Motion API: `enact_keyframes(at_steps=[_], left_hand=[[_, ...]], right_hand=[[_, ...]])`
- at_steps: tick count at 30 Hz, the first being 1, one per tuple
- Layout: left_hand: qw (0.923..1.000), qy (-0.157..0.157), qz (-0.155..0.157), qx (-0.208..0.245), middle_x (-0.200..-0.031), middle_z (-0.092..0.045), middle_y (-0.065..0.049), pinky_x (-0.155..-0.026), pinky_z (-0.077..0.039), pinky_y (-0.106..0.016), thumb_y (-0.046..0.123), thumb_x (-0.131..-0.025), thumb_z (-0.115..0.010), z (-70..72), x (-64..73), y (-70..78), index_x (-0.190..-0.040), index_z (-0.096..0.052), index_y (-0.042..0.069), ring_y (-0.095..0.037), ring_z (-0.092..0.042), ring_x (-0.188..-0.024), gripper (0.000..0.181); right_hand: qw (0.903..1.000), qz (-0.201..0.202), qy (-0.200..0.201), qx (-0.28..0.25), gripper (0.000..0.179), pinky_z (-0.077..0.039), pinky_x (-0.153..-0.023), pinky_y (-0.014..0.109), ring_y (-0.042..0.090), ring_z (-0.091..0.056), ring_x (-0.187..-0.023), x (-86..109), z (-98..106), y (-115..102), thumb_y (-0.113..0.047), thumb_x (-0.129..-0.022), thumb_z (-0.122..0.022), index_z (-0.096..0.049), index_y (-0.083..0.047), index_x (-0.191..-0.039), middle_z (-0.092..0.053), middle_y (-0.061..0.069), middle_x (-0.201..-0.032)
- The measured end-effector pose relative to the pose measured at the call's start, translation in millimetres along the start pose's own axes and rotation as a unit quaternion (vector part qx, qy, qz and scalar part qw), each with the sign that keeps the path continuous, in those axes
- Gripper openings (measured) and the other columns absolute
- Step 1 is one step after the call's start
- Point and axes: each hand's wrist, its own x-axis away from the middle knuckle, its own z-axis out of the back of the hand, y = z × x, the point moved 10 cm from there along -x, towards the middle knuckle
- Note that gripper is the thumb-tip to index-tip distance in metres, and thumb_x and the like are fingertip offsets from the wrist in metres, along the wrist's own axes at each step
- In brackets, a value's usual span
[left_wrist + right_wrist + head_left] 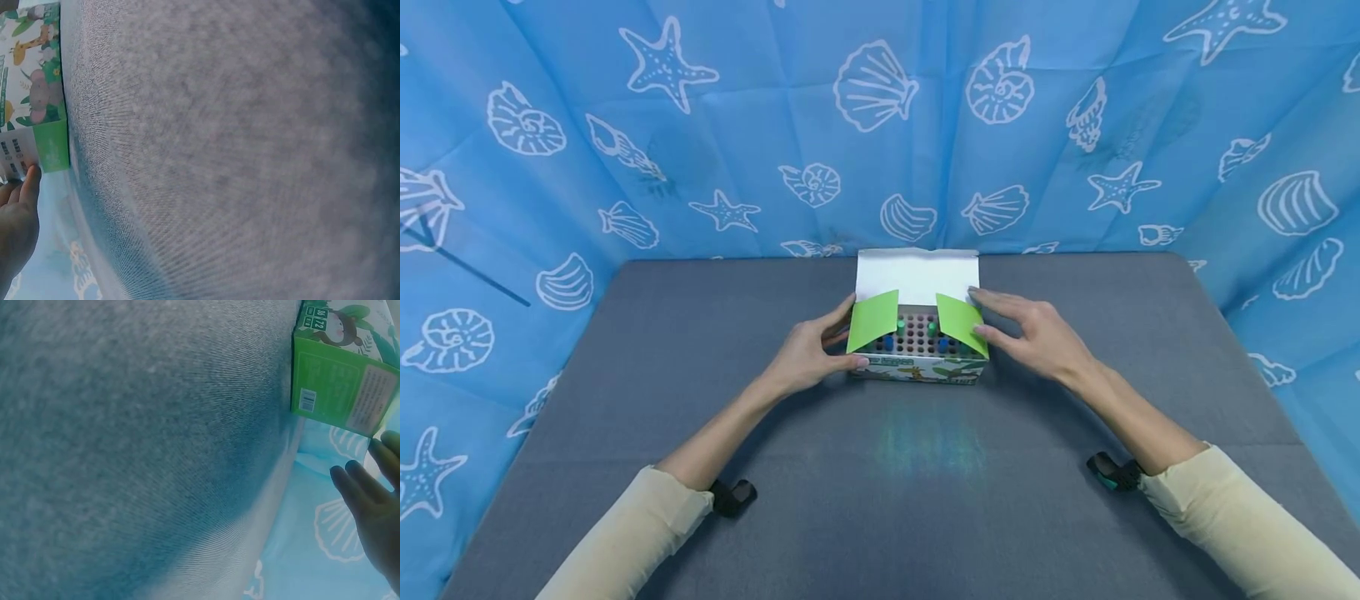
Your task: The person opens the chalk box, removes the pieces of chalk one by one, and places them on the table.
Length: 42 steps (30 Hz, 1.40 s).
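Note:
A cardboard box (917, 370) with a jungle-animal print stands on the table with its white lid (917, 277) raised at the back. Green flaps, a left flap (874, 320) and a right flap (962, 323), slant over its ends. Between them shows a holed tray (917, 335) with a few green and blue capped sticks, possibly markers. My left hand (808, 354) grips the box's left end, thumb at the front corner and fingers along the side. My right hand (1037, 333) has its fingers extended at the right flap, the thumb touching its edge.
The grey cloth-covered table (910, 508) extends around the box. Right behind its far edge hangs a blue curtain (737, 125) printed with white shells and starfish. Dark wrist devices sit at both sleeves, a left one (733, 498) and a right one (1112, 472).

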Motion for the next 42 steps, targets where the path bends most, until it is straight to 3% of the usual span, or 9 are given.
enact_keyframes(at_steps=[13, 22, 25, 34, 42], left_hand=[[0.9999, 0.000, 0.004, -0.014, -0.158, -0.034, -0.014, -0.101, -0.053, -0.038, 0.022, -0.083, -0.082, 2.1, -0.5, -0.2, -0.158, -0.025, 0.016, -0.031, -0.051, -0.132, 0.095], [0.9965, 0.007, 0.008, -0.083, -0.155, -0.040, -0.014, -0.105, -0.050, -0.041, 0.034, -0.084, -0.081, 4.1, -1.8, 4.8, -0.159, -0.024, 0.016, -0.030, -0.052, -0.132, 0.096], [0.9948, 0.012, 0.009, -0.101, -0.155, -0.039, -0.013, -0.108, -0.047, -0.045, 0.039, -0.087, -0.078, 5.6, -3.3, 6.9, -0.159, -0.023, 0.016, -0.029, -0.049, -0.134, 0.094], [0.9890, 0.034, -0.022, -0.142, -0.165, -0.018, -0.008, -0.113, -0.037, -0.057, 0.044, -0.087, -0.076, 13.1, -4.2, 21.5, -0.159, -0.025, 0.016, -0.036, -0.040, -0.139, 0.093], [0.9889, 0.063, -0.062, -0.119, -0.163, -0.024, -0.008, -0.115, -0.037, -0.048, 0.027, -0.085, -0.081, 17.9, -0.7, 33.1, -0.159, -0.025, 0.013, -0.035, -0.036, -0.142, 0.094]], right_hand=[[0.9998, -0.010, -0.019, 0.006, 0.058, -0.045, -0.104, 0.060, 0.039, -0.050, -0.130, 2.4, -10, 5, -0.036, -0.099, -0.062, -0.046, -0.011, -0.150, -0.048, 0.017, -0.148], [0.9978, 0.010, -0.030, 0.059, 0.069, -0.035, -0.111, 0.064, 0.040, -0.038, -0.140, 3.0, -8, -6, -0.044, -0.095, -0.065, -0.044, -0.010, -0.151, -0.046, 0.016, -0.150], [0.9964, 0.019, -0.029, 0.078, 0.075, -0.037, -0.109, 0.064, 0.038, -0.035, -0.142, 2.3, -6, -12, -0.047, -0.091, -0.070, -0.044, -0.012, -0.151, -0.047, 0.013, -0.150], [0.9929, 0.060, -0.006, 0.102, 0.077, -0.044, -0.102, 0.064, 0.041, -0.042, -0.135, -2.0, -2, -25, -0.045, -0.085, -0.076, -0.051, -0.006, -0.146, -0.057, 0.016, -0.140], [0.9947, 0.078, 0.007, 0.067, 0.077, -0.042, -0.104, 0.065, 0.041, -0.046, -0.132, 0.9, 6, -26, -0.035, -0.084, -0.079, -0.048, -0.002, -0.146, -0.057, 0.021, -0.138]])
